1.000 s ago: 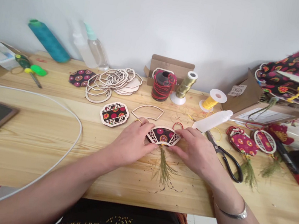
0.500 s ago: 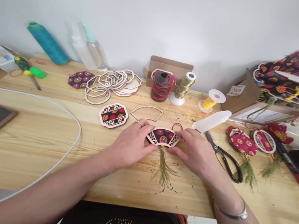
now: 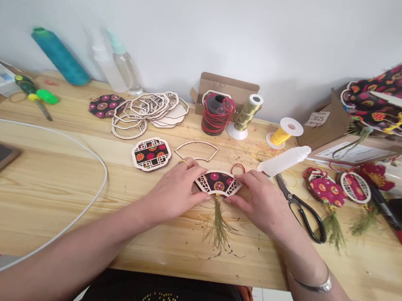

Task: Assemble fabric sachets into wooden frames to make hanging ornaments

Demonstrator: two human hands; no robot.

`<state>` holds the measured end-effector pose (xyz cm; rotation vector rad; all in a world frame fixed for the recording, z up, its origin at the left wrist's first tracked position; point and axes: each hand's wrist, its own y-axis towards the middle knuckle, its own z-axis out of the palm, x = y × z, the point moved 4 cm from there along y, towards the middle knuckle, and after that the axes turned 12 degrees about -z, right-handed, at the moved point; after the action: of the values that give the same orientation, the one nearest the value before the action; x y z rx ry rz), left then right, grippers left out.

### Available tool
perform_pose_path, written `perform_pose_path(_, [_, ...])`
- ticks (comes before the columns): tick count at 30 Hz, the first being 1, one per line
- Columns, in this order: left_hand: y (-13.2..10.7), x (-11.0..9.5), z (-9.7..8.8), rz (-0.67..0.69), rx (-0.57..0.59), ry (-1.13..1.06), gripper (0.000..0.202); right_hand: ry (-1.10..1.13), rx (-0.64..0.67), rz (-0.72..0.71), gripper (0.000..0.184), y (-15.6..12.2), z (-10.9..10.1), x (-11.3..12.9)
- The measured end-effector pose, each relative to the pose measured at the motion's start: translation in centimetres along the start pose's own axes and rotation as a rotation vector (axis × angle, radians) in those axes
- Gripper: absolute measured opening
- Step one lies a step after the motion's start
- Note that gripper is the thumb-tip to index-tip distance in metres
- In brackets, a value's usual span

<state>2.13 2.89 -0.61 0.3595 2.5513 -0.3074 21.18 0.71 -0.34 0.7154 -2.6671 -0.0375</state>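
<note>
Two grips pinch the fan (image 3: 219,182), its long axis crosswise: left hand (image 3: 175,188) at one end, right hand (image 3: 261,201) at the other.

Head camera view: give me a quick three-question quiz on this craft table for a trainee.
1. True or false: the left hand and the right hand both touch the fan-shaped ornament.
2. What hangs from the ornament's lower edge? A) a red ribbon B) a green tassel C) a bell
3. Fill in: the black-handled scissors lie on the table to the ___ of the right hand.

Key: 1 true; 2 B; 3 right.
</note>
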Motion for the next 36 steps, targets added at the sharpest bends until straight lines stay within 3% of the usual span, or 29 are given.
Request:
perform_pose_path(18, [0.26, 0.05, 0.26, -0.009, 0.024, 0.031, 0.034, 0.057, -0.033, 0.061, 0.030, 0.13, -0.04, -0.05])
perform_pose_path(36, [-0.16, -0.09, 0.16, 0.023, -0.024, 0.088, 0.044, 0.001, -0.056, 0.014, 0.039, -0.30, -0.70, 0.35])
